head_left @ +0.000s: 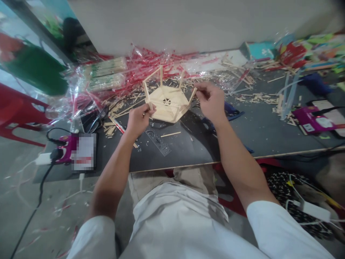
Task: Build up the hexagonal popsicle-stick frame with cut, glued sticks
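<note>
A six-sided model of pale wooden sticks (167, 109) has a flat base with a spoked round opening in the middle. Thin posts rise from its corners, and a stick joins two of the post tops at the back left. My left hand (138, 120) is closed at the front left corner, pinching a post there. On the opposite side, my right hand (212, 100) pinches the upright post at the right corner between thumb and fingers. A clear plastic ruler (158, 142) and a loose stick (170, 134) lie in front of the model.
Stick scraps and clear wrappers with red strips (151, 59) cover the back of the dark table (250, 126). Stick bundles (105, 72) lie back left. A phone (84, 151) and purple power strip (67, 147) sit front left. Another purple strip (309, 118) stands right. Blue-handled pliers (233, 112) lie beyond my right wrist.
</note>
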Available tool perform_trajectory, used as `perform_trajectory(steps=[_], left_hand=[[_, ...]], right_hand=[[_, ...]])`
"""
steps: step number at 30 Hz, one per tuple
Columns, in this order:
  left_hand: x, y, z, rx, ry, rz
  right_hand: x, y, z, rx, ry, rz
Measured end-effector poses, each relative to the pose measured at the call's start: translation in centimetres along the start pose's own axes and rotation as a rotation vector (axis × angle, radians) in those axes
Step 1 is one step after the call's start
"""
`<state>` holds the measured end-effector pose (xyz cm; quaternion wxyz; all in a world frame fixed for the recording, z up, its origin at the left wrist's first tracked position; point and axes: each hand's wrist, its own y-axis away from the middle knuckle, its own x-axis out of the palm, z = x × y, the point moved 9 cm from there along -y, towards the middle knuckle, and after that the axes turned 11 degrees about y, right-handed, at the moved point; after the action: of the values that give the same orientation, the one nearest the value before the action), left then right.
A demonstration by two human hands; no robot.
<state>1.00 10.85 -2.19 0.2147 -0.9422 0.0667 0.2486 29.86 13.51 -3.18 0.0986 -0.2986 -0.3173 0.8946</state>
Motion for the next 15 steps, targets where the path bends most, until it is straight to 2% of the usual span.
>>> perform_trajectory(steps=[2,8,12,15], left_hand=[[-1.1,-0.2,0.7,-0.03,-0.036,-0.081],[-2.7,-0.4,1.8,-0.041,-0.214,-0.204],[-3.3,-0.6,3.0,-0.085,-0.311,-0.315],[-3.2,-1.0,3.2,-0.056,-0.318,-0.359]], right_hand=[[-0.1,0.1,0.9,0.012,-0.028,0.003],[-0.6,0.3,4.4,0.009,-0.115,0.055],[-0.5,0.4,5.9,-0.012,-0.134,0.126],[-0.3,0.6,6.2,-0.004,-0.112,0.173]])
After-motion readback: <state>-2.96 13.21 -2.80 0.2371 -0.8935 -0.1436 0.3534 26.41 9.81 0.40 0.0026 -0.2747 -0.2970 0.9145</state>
